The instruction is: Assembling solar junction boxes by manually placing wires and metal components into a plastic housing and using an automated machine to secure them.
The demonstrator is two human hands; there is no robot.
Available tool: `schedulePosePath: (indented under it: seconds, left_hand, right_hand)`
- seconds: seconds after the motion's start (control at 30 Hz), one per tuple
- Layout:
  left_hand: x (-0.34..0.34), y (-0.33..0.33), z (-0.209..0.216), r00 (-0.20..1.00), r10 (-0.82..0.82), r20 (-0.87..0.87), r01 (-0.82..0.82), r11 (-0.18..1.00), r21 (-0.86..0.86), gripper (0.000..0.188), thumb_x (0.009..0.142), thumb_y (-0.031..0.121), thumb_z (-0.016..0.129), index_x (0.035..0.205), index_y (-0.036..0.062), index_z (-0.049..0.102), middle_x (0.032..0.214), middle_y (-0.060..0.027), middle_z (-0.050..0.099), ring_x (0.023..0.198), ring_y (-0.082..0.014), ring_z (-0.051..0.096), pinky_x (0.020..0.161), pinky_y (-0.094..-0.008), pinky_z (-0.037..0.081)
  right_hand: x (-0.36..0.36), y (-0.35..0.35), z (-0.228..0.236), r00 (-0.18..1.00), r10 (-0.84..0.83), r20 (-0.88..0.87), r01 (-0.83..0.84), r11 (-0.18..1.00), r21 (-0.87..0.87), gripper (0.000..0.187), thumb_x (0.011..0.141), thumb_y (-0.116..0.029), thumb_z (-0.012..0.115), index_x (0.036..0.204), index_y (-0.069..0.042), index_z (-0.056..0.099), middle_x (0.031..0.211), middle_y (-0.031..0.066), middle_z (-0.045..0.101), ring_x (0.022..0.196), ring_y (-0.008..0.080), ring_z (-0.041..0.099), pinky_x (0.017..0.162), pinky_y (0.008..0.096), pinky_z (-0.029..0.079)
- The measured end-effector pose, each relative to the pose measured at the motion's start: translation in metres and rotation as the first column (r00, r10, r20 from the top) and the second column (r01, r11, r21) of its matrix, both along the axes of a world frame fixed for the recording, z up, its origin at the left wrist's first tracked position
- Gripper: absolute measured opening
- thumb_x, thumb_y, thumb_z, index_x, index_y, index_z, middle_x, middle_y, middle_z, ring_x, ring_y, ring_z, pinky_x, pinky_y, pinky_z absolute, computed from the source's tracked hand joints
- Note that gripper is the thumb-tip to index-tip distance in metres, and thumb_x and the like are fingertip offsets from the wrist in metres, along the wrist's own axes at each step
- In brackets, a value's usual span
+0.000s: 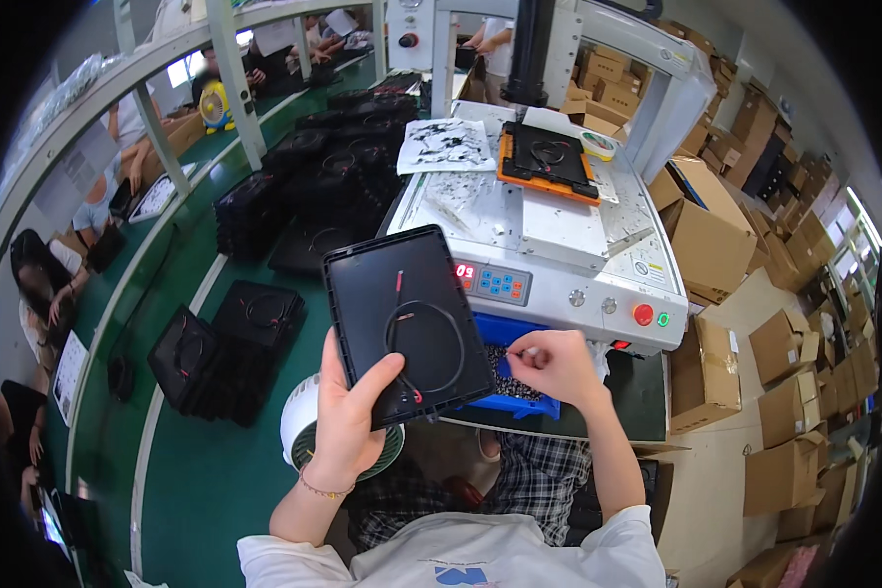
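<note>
My left hand [351, 416] grips a black rectangular plastic panel [363, 294] by its lower left corner, thumb on top. The panel is tilted toward me, and a loop of thin black cable [463, 345] with red ends lies on its face. Just right of the panel, my right hand [563, 365] hovers over a blue bin [547, 405] of small dark metal parts [521, 390]. Its thumb and index finger are pinched together; whatever they hold is too small to make out. The panel covers the bin's left side.
Ahead stands a white press machine [549, 274] with buttons; an orange fixture [576, 194] on it carries another black panel. Stacks of black panels [255, 314] fill the green bench [191, 470] on the left. A white fan [299, 421] sits below my left hand. Cardboard boxes [706, 372] line the right. People sit far left.
</note>
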State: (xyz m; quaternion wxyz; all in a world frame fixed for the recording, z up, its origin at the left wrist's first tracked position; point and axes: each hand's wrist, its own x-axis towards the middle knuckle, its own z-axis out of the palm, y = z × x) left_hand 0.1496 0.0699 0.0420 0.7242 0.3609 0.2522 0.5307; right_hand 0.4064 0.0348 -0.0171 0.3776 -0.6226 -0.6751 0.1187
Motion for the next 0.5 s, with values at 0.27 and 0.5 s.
schedulePosePath:
  seconds: [0.27,0.5]
  left_hand:
    - [0.018,-0.014,-0.030,0.992,-0.078,-0.101,0.088,0.991,0.097,0.056,0.089,-0.006,0.059,0.138,0.0013,0.031,0.125,-0.0094,0.053,0.111,-0.0136,0.055,0.094,-0.0281,0.048]
    - [0.021,-0.017,-0.039,0.995,-0.074,-0.060,0.081,0.987,0.138,0.054,0.089,-0.005,0.060,0.135,0.0002,0.033,0.125,-0.0093,0.053,0.111,-0.0132,0.054,0.094,-0.0279,0.047]
  right_hand:
    - [-0.042,-0.031,0.056,0.867,0.497,-0.002,-0.476,0.831,0.289,0.015,0.068,0.000,0.077,0.081,-0.008,0.073,0.054,-0.0012,0.058,0.040,0.0076,0.049,0.038,0.0204,0.032]
    - [-0.056,-0.030,0.051,0.873,0.478,0.097,-0.486,0.839,0.246,0.014,0.070,-0.003,0.075,0.083,-0.009,0.073,0.057,-0.0001,0.059,0.043,0.0121,0.052,0.040,0.0241,0.037]
